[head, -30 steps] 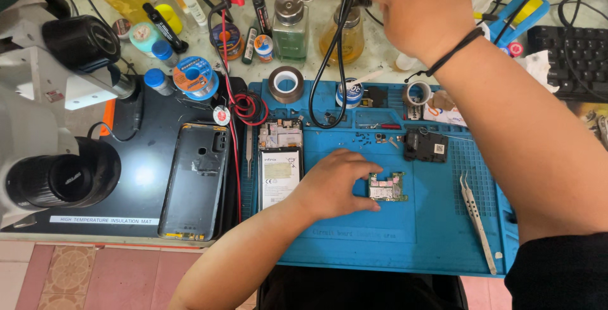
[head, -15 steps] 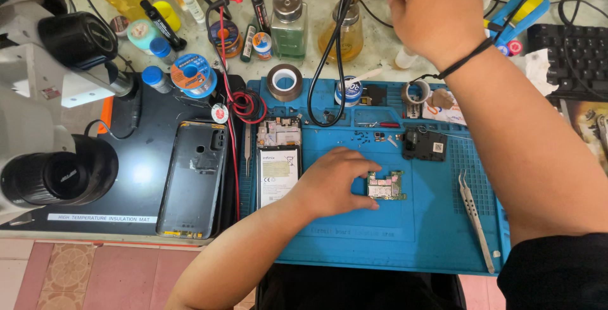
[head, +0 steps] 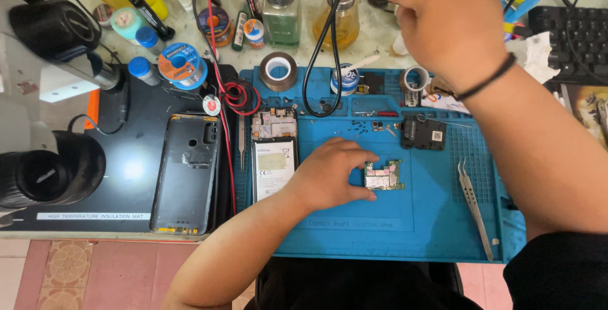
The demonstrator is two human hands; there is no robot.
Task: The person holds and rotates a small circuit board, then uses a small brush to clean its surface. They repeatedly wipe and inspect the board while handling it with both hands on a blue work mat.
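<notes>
Left hand (head: pixel 332 174) pinches the small circuit board (head: pixel 384 176) by its left edge, thumb below, fingers above; board lies flat mid blue mat (head: pixel 380 234). Palm hides whatever sits under it. Right hand (head: pixel 453 22) is up at 1 o'clock, curled around something near a black cable (head: pixel 323 44); grip contents hidden behind the knuckles, can't tell what it holds. Tweezers (head: pixel 474 205) at 3 o'clock of board. Opened phone with battery (head: pixel 273 158) at 9 o'clock. Microscope (head: pixel 44 94) cut off at left edge.

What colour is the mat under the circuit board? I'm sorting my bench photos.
Blue, clearest in the head view: the mat lies under the circuit board.
</notes>
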